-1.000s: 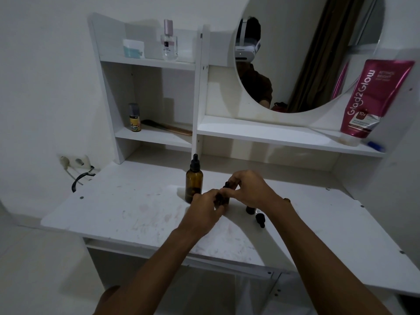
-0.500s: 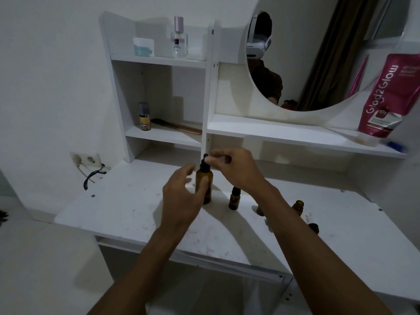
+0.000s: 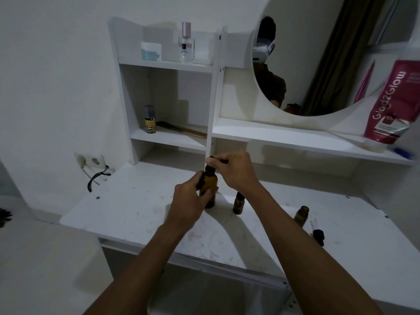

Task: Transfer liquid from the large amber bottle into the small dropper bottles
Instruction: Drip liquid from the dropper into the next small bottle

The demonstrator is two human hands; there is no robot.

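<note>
- Large amber bottle [image 3: 211,181]: glass, so rigid, smooth, breakable. Looks mod. heavy if filled, but the fill lvl can't be read in this dim light. It's tall and narrow, so it probably tips easily.
- Where: upright on the table [image 3: 136,208], nearer the back edge than the front, approx. mid-width, just in front of the shelf unit's upright divider [image 3: 214,98].
- Best hold, IMO: wrap the body low/mid for stability and twist at the ribbed collar, not the rubber bulb. Squeezing the bulb would likely squirt liquid. The glass pipette inside is thin, so lift it straight up.
- Your left hand [image 3: 188,201]: fingers and thumb curled round the bottle body, bracing it on the table.
- Your right hand [image 3: 236,171]: fingertips pinching the black dropper cap [image 3: 210,167] at the top. Can't tell if it's loosened yet.
- Vs. 0.5 s ago: the left hand was spread open beside the bottle without gripping, and now it's closed round it. The right hand was already on the cap. Vs. 1.0 s ago: both hands were down at a small bottle next to the big one.
- Nearby: capped small dropper bottle [image 3: 238,204] just right of the big one. Uncapped small bottle [image 3: 301,215] further toward the right edge, its loose dropper [image 3: 318,235] lying beside it.
</note>
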